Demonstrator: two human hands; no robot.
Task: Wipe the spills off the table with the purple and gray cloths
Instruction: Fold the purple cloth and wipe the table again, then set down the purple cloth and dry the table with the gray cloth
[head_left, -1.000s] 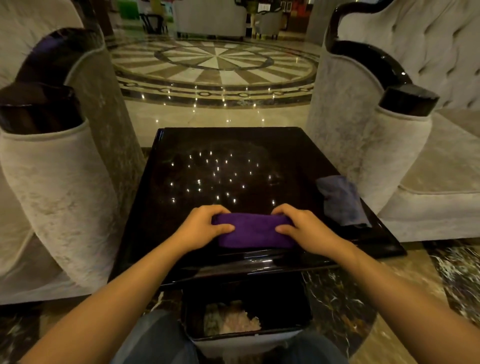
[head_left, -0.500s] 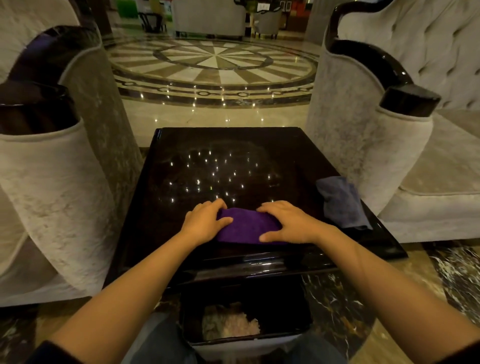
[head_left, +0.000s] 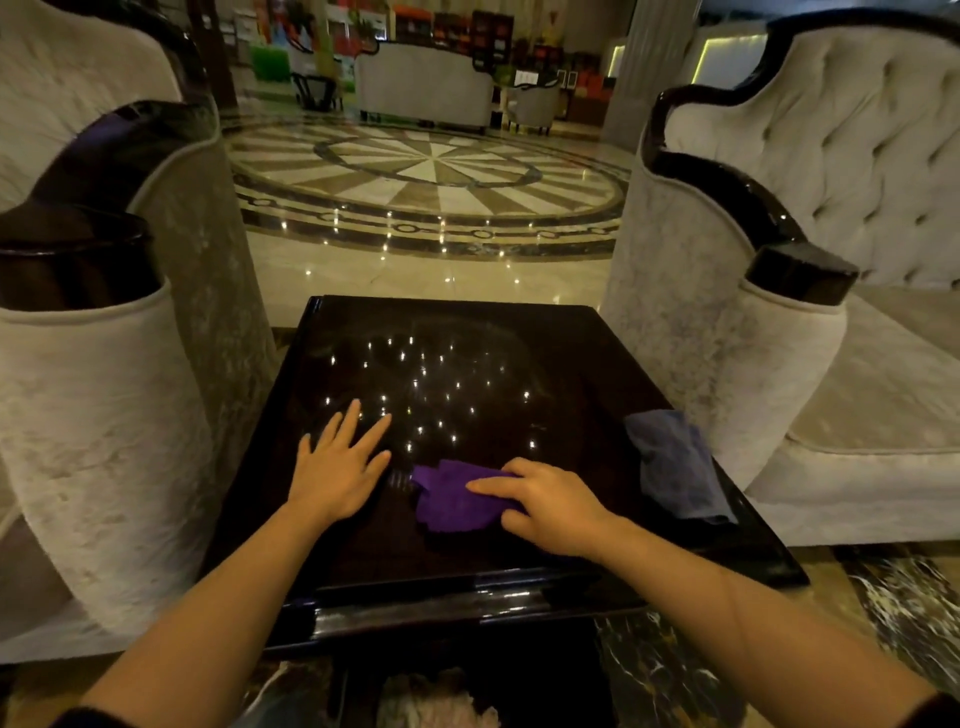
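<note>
Head view: left hand (head_left: 337, 475) flat, fingers spread, on table (head_left: 467, 566); right hand (head_left: 550, 506) pressing purple cloth (head_left: 452, 496); gray cloth (head_left: 675, 465) right of it. No legible writing.

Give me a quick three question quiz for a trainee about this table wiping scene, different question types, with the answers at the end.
1. True or false: the left hand rests on the purple cloth.
2. Multiple choice: where does the gray cloth lie? A) at the table's right edge B) under the left hand C) on the floor
3. Fill in: the fingers of the right hand press down on the ____ cloth.

Key: 1. False, it lies flat and spread on the bare black table. 2. A. 3. purple.
</note>
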